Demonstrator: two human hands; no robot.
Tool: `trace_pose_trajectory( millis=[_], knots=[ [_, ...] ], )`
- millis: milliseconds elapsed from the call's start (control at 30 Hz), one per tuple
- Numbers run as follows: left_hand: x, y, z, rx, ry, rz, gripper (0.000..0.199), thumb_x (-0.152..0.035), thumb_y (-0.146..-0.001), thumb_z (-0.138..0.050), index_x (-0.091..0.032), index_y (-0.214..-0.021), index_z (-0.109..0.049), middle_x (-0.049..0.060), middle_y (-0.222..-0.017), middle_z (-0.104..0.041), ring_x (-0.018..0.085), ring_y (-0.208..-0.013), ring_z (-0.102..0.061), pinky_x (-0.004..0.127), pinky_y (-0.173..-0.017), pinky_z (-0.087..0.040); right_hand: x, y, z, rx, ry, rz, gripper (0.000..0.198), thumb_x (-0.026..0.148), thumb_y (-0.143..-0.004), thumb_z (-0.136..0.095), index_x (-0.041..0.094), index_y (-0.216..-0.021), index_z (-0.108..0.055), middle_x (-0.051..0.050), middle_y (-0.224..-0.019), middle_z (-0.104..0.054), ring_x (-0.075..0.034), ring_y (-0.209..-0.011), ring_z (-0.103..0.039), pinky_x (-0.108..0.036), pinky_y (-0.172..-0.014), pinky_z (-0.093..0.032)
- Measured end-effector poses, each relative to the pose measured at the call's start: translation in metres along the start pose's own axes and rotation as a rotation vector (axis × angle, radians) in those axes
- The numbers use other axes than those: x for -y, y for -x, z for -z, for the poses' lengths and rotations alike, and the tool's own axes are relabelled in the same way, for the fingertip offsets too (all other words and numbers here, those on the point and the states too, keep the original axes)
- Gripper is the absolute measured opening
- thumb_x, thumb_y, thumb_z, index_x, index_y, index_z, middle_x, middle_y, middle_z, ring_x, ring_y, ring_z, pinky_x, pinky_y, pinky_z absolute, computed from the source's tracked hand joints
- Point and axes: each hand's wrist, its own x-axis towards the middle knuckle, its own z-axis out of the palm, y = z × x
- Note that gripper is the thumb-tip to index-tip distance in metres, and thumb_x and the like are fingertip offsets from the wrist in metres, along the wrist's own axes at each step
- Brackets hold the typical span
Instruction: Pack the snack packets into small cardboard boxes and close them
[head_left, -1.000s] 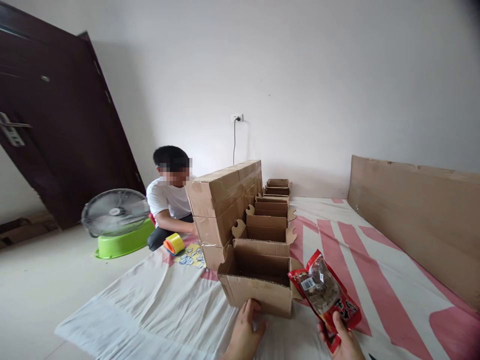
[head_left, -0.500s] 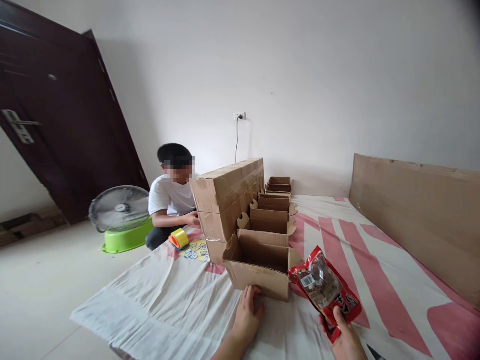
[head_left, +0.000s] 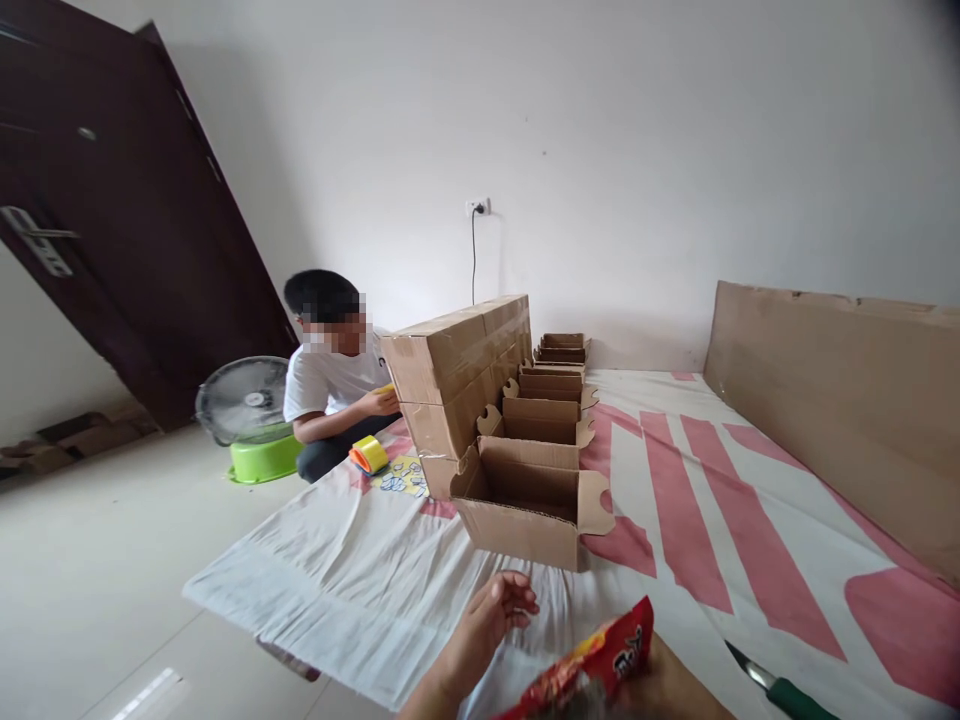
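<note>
A red snack packet is held by my right hand at the bottom edge of the view. The packet hides most of that hand's fingers. My left hand hovers over the cloth with its fingers loosely bent and apart, holding nothing. Just beyond it stands an open cardboard box, apart from the fingers, with its side flap folded outward. More open boxes line up behind that one toward the wall.
Closed cardboard boxes form a stacked wall along the left of the open ones. A green-handled knife lies at lower right. Tape rolls and a yellow sheet sit near a crouching person. Large cardboard stands at right.
My left hand has come off the front of the nearest box. My right hand has brought the packet down and left, turning it. The person has leaned left.
</note>
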Motion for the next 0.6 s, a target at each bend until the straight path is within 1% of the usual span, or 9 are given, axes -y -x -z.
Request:
trace_pose_trajectory(
  millis=[67, 100, 167, 233, 267, 333, 433, 500, 600],
  knots=[
    [-0.004, 0.019, 0.004, 0.134, 0.163, -0.002, 0.082, -0.088, -0.065, -0.048, -0.02, -0.108, -0.063, 0.015, -0.101, -0.066, 0.031, -0.094, -0.065, 0.042, -0.078, -0.05, 0.01, -0.001, 0.002, -0.036, 0.003, 0.025, 0.048, 0.051, -0.058, -0.084, 0.02, -0.093, -0.075, -0.008, -0.088, -0.075, -0.028, -0.086, -0.069, -0.037, -0.082, -0.052],
    [-0.007, 0.027, 0.005, 0.191, 0.158, -0.036, 0.09, -0.091, -0.057, -0.053, -0.021, -0.113, -0.063, 0.016, -0.107, -0.065, 0.034, -0.099, -0.064, 0.045, -0.083, -0.049, 0.013, -0.001, 0.005, -0.07, 0.024, 0.045, 0.05, 0.052, -0.062, -0.082, 0.02, -0.1, -0.074, -0.009, -0.095, -0.075, -0.029, -0.095, -0.068, -0.04, -0.09, -0.05],
    [-0.01, 0.039, 0.008, 0.236, 0.025, -0.115, 0.102, -0.087, -0.045, -0.067, -0.022, -0.124, -0.058, 0.017, -0.119, -0.062, 0.039, -0.112, -0.059, 0.051, -0.095, -0.045, 0.012, -0.001, 0.01, -0.118, 0.123, 0.061, 0.051, 0.052, -0.07, -0.076, 0.02, -0.109, -0.072, -0.011, -0.107, -0.073, -0.031, -0.109, -0.063, -0.044, -0.101, -0.043],
    [-0.01, 0.047, 0.009, 0.165, -0.193, -0.148, 0.107, -0.073, -0.041, -0.082, -0.023, -0.131, -0.052, 0.017, -0.127, -0.058, 0.04, -0.122, -0.053, 0.051, -0.104, -0.039, 0.005, 0.002, 0.013, -0.1, 0.248, 0.034, 0.047, 0.05, -0.074, -0.073, 0.021, -0.111, -0.071, -0.012, -0.112, -0.071, -0.032, -0.113, -0.061, -0.048, -0.104, -0.041],
    [-0.009, 0.049, 0.009, 0.1, -0.294, -0.142, 0.105, -0.064, -0.042, -0.086, -0.023, -0.132, -0.052, 0.016, -0.126, -0.059, 0.039, -0.121, -0.053, 0.049, -0.105, -0.039, 0.0, 0.003, 0.013, -0.068, 0.305, 0.025, 0.046, 0.05, -0.075, -0.072, 0.022, -0.111, -0.071, -0.012, -0.114, -0.071, -0.033, -0.113, -0.061, -0.049, -0.104, -0.04],
    [-0.006, 0.049, 0.009, -0.006, -0.407, -0.097, 0.09, -0.05, -0.048, -0.089, -0.021, -0.126, -0.056, 0.013, -0.116, -0.064, 0.034, -0.109, -0.06, 0.043, -0.095, -0.047, -0.011, 0.004, 0.011, 0.002, 0.4, 0.039, 0.046, 0.051, -0.074, -0.07, 0.022, -0.11, -0.072, -0.013, -0.114, -0.071, -0.035, -0.112, -0.061, -0.05, -0.103, -0.041],
    [-0.005, 0.043, 0.013, -0.03, -0.378, -0.053, 0.065, -0.042, -0.053, -0.088, -0.018, -0.108, -0.063, 0.008, -0.096, -0.07, 0.027, -0.087, -0.064, 0.034, -0.075, -0.051, -0.023, 0.003, 0.008, 0.023, 0.495, 0.088, 0.046, 0.05, -0.075, -0.068, 0.02, -0.11, -0.072, -0.014, -0.109, -0.072, -0.035, -0.107, -0.063, -0.048, -0.1, -0.044],
    [-0.01, 0.035, 0.021, -0.051, -0.301, -0.045, 0.059, -0.04, -0.053, -0.088, -0.018, -0.102, -0.064, 0.007, -0.091, -0.071, 0.026, -0.084, -0.065, 0.033, -0.075, -0.051, -0.025, 0.001, 0.008, -0.017, 0.492, 0.116, 0.05, 0.049, -0.077, -0.067, 0.02, -0.117, -0.068, -0.014, -0.11, -0.071, -0.032, -0.101, -0.065, -0.045, -0.095, -0.048],
    [-0.022, 0.014, 0.037, -0.101, -0.222, -0.043, 0.058, -0.042, -0.05, -0.089, -0.017, -0.097, -0.065, 0.008, -0.092, -0.073, 0.028, -0.087, -0.067, 0.036, -0.079, -0.052, -0.024, 0.0, 0.012, -0.113, 0.441, 0.117, 0.051, 0.047, -0.079, -0.065, 0.02, -0.123, -0.061, -0.014, -0.114, -0.069, -0.027, -0.098, -0.065, -0.04, -0.09, -0.049]
  ],
)
